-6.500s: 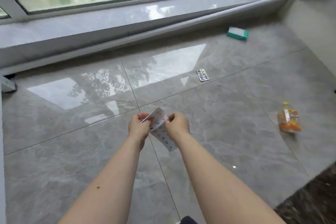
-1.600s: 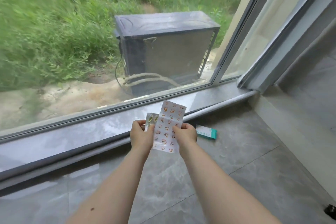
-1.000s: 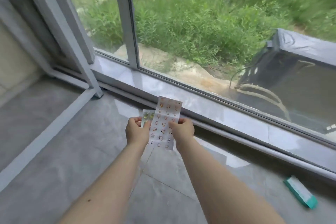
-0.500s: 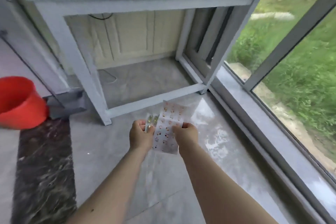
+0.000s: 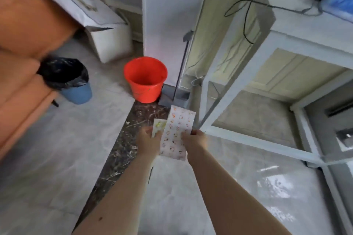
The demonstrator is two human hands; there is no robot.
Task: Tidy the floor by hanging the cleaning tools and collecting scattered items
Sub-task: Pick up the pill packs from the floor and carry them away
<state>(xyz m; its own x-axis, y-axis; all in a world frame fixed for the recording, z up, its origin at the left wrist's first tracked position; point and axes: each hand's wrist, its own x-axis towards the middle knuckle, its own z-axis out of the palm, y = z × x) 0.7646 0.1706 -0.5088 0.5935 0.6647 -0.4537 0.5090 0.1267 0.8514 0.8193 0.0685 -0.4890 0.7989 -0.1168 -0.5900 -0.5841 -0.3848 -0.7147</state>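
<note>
1. Head view: both bare arms reach forward over the glossy grey tile floor (image 5: 47, 168), and the picture is smeared with motion blur.
2. The left hand (image 5: 148, 142) has its fingers closed on a small white blister pack with yellow-green spots (image 5: 158, 126), which sticks up just above the thumb.
3. The right hand (image 5: 194, 140) pinches the right edge of a long white sheet printed with small orange and red figures (image 5: 176, 132); the thumb lies on the front, the other fingers are hidden behind.
4. The sheet stands upright between the two hands, overlapping the right side of the blister pack, and touches the left fingertips.
5. Beyond the fingertips, well apart, a red plastic bucket (image 5: 146, 80) stands on the floor.
6. To the left of the left hand's fingers, farther off, is a blue bin lined with a black bag (image 5: 70, 80).
7. Right of the right hand's fingers stands a pale grey metal frame table (image 5: 277, 44).
8. A dark marbled strip of floor (image 5: 122, 150) runs under the left forearm.
</note>
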